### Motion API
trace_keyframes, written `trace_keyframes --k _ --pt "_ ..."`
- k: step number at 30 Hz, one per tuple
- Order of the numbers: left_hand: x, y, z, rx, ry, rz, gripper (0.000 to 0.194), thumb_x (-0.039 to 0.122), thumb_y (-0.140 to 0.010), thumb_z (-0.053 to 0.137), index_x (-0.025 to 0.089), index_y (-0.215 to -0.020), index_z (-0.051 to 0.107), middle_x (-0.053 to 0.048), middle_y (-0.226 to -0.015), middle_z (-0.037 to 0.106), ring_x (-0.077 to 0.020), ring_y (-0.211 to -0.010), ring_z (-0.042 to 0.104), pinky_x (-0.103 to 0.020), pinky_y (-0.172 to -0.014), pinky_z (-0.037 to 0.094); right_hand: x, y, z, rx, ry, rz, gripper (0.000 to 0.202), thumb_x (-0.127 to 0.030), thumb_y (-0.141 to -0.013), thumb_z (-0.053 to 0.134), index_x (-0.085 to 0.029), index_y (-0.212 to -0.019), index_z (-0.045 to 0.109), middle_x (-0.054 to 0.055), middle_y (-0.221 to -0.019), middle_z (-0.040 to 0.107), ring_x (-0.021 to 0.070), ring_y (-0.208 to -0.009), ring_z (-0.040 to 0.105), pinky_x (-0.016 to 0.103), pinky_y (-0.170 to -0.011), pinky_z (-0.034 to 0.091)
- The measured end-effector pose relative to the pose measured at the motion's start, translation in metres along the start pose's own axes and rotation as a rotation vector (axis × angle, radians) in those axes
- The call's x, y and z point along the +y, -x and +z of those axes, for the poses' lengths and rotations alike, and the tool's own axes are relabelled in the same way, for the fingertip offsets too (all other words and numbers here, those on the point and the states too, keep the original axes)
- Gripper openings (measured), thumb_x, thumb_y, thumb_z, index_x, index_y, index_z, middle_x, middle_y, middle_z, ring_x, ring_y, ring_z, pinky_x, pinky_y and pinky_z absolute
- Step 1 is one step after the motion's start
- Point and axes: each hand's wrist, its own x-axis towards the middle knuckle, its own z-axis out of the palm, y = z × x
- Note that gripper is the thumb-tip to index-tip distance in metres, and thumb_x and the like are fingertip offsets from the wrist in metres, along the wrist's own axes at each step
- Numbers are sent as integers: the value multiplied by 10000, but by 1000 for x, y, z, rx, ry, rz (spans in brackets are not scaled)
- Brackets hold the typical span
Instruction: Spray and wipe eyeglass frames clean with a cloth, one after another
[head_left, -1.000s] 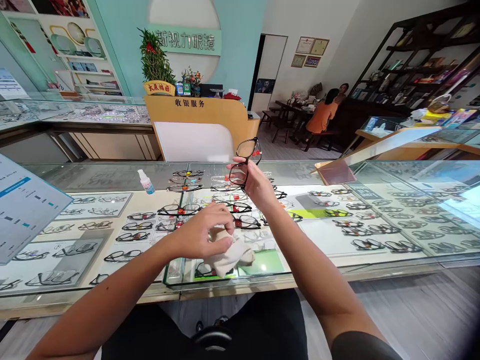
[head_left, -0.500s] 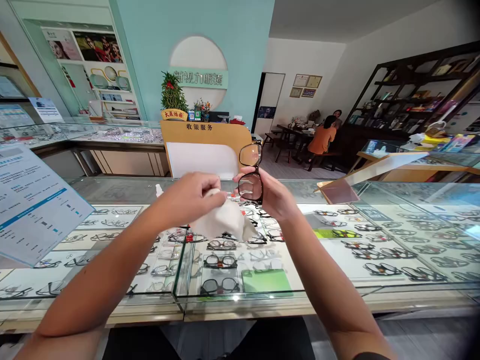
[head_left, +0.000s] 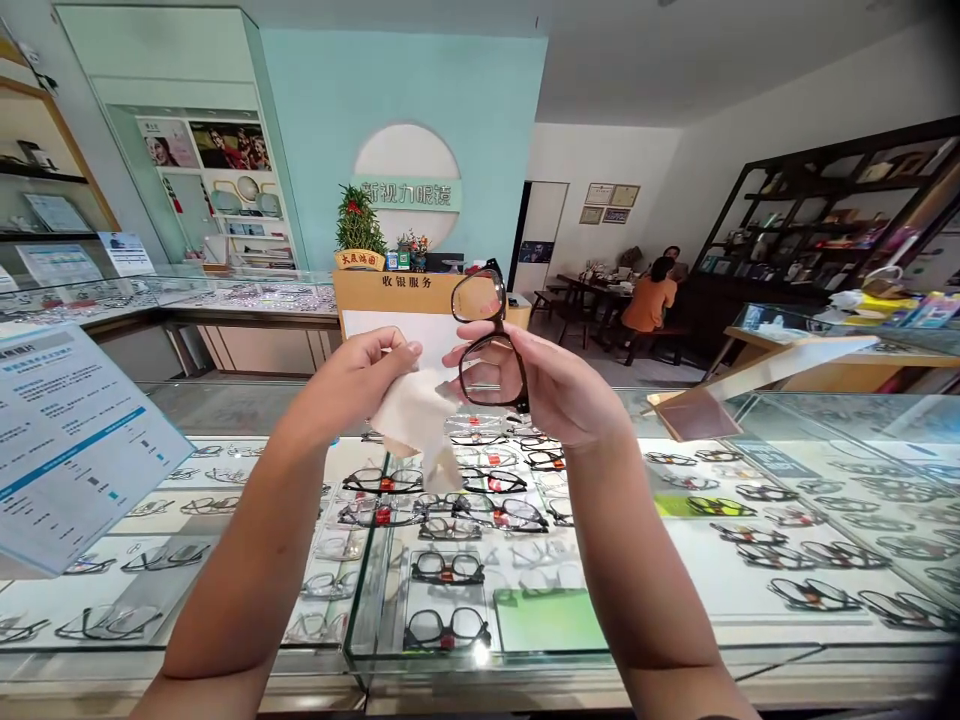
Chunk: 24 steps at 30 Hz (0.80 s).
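Observation:
My right hand (head_left: 556, 385) holds a pair of dark-framed glasses (head_left: 487, 345) upright in front of me, one lens above the other, fingers around the lower lens. My left hand (head_left: 352, 378) grips a beige cleaning cloth (head_left: 414, 422) just left of the glasses; the cloth hangs down and its upper edge nearly touches the lower lens. Both hands are raised above a glass display counter (head_left: 675, 620).
The counter holds several rows of spectacle frames (head_left: 450, 570). A tilted printed sheet (head_left: 67, 440) stands at the left. A wooden cashier desk (head_left: 409, 295) with a plant is behind. Two people sit at a table (head_left: 649, 300) far right; dark shelves line the right wall.
My left hand lifted the cloth off the counter top and brought it up beside the glasses. The view tilted upward; my right hand kept the glasses raised.

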Motion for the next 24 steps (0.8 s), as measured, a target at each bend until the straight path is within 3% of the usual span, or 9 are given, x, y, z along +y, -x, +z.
trace_keyframes --k 3,8,16,24 --pt "-5 -6 6 -50 -47 57 478 673 -882 725 237 -807 543 37 -636 488 -124 -520 435 -236 -465 297 7 -5 -5 38 5 23 331 -473 -1079 678 -217 -1242 810 85 -1169 834 229 -1002 816 386 -922 696" --pt "-11 -16 14 -75 -31 56 484 661 -871 723 240 -767 509 25 -659 489 -138 -577 439 -251 -510 329 11 -10 -13 68 36 -1 340 -480 -1098 643 -211 -1225 807 103 -1136 849 246 -997 826 436 -983 686" --pt "-21 -29 18 139 49 104 432 576 -904 704 229 -752 497 37 -656 453 -123 -572 382 -252 -530 297 14 -11 -10 157 74 1 311 -454 -1071 691 -204 -1197 826 91 -1111 860 222 -999 814 364 -960 668" --pt "-25 -33 3 392 145 159 404 508 -944 716 227 -741 509 31 -669 521 -126 -576 420 -256 -533 331 11 -7 -16 254 142 37 355 -505 -1018 756 -204 -1192 830 106 -1119 858 217 -1034 801 346 -957 644"
